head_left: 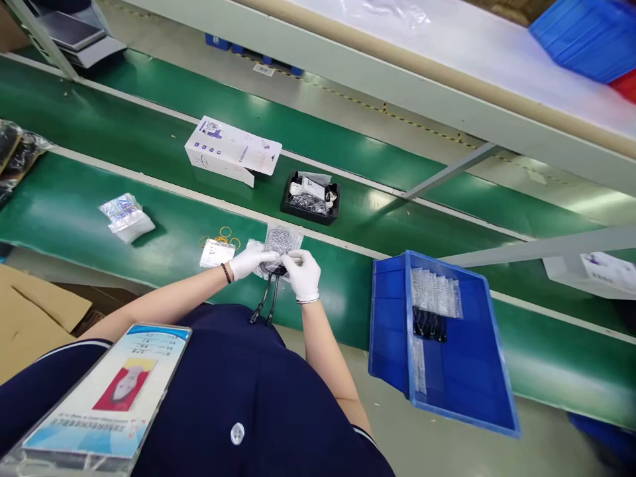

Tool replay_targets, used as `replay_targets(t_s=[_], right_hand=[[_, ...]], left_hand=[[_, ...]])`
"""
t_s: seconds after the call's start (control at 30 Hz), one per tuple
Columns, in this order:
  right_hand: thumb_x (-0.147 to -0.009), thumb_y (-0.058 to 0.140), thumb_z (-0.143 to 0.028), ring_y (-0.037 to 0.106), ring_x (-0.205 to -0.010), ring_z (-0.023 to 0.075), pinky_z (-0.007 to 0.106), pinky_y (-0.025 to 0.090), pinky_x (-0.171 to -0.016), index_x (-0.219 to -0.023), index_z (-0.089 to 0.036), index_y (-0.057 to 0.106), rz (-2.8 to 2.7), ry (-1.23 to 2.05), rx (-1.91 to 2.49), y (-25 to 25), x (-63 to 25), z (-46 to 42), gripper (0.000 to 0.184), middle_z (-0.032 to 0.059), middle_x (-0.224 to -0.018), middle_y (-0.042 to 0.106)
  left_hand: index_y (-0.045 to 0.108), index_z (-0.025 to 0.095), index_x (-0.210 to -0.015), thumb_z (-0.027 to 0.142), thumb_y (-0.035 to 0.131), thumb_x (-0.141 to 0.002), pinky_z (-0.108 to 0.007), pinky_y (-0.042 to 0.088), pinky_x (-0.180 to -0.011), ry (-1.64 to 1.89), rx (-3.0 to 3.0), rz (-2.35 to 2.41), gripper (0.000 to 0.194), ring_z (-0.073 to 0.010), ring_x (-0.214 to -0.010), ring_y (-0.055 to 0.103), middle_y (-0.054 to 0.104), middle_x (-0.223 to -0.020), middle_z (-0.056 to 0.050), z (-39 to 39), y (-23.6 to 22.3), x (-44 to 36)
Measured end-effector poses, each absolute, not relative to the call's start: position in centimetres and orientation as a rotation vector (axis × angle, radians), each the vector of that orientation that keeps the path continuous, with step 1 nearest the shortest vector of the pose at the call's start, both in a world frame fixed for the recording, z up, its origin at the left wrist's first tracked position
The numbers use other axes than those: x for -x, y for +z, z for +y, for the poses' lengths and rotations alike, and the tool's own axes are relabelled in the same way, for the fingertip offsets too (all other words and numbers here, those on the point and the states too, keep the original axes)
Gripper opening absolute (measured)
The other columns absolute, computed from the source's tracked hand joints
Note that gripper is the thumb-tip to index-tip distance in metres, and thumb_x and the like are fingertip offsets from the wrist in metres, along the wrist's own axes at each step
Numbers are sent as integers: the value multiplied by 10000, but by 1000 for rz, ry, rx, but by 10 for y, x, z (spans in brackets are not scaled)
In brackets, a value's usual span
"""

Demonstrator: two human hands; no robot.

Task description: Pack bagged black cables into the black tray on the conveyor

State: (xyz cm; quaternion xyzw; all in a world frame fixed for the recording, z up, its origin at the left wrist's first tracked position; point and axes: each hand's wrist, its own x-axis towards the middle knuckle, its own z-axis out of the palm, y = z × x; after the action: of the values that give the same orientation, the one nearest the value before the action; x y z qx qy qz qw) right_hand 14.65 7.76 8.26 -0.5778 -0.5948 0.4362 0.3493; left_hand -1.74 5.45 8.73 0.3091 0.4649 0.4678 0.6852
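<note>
In the head view, a clear bubble-wrap bag (283, 240) lies at the bench edge, with something dark inside it. Two black cables (271, 298) hang from its near end, connectors at their tips. My left hand (248, 260), in a white glove, pinches the bag's left side. From the right, my gloved right hand (303, 274) pinches the same near end, its fingertips close to the left ones. What exactly lies between the fingertips is partly hidden. Just left of my left hand are a small white packet (217, 254) and several yellow rubber bands (226, 232).
A white printed box (231, 151) and a black tray (311, 198) of packed parts sit beyond the bench strip. At right, a blue bin (457, 391) holds several bubble-wrapped cables. A plastic-wrapped packet (128, 218) lies left. Metal struts (450, 171) cross ahead.
</note>
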Motion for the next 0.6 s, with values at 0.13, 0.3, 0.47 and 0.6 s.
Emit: replay_targets(t_s=[0.13,0.3,0.47,0.6], right_hand=[[-655,712,-416,601,-687,165,327,518,-746,-799,-199,663,-1514,1141,1477,99,-133,77,265,-8,-710,659],[-673,720,-426,592,-670,158,326,518,-742,-815,-201,654,-1547,1126,1455,105,-121,74,273,-21,-690,634],[-687,728,-425,633,-819,186,351,539,-821,-1073,-171,647,-1603,954,1503,103,-109,66,469,75,-989,671],[-793,670,-387,643,-944,191,331,533,-870,-1237,-210,594,-1763,944,1524,98,-103,58,484,84,-1179,649]], left_hand=[[715,119,-846,423,830,-596,-349,489,-854,965,-786,1129,410,-218,-856,628,710,-857,-63,54,110,38],[692,114,-801,424,816,-611,-326,496,-809,930,-790,1124,383,-200,-811,616,699,-806,-49,53,112,53],[690,107,-966,417,793,-653,-370,506,-911,1053,-560,981,452,-256,-955,651,723,-960,-110,55,96,58],[625,151,-1208,566,550,-843,-443,510,-972,935,-458,902,558,-305,-1169,599,684,-1171,-128,50,86,63]])
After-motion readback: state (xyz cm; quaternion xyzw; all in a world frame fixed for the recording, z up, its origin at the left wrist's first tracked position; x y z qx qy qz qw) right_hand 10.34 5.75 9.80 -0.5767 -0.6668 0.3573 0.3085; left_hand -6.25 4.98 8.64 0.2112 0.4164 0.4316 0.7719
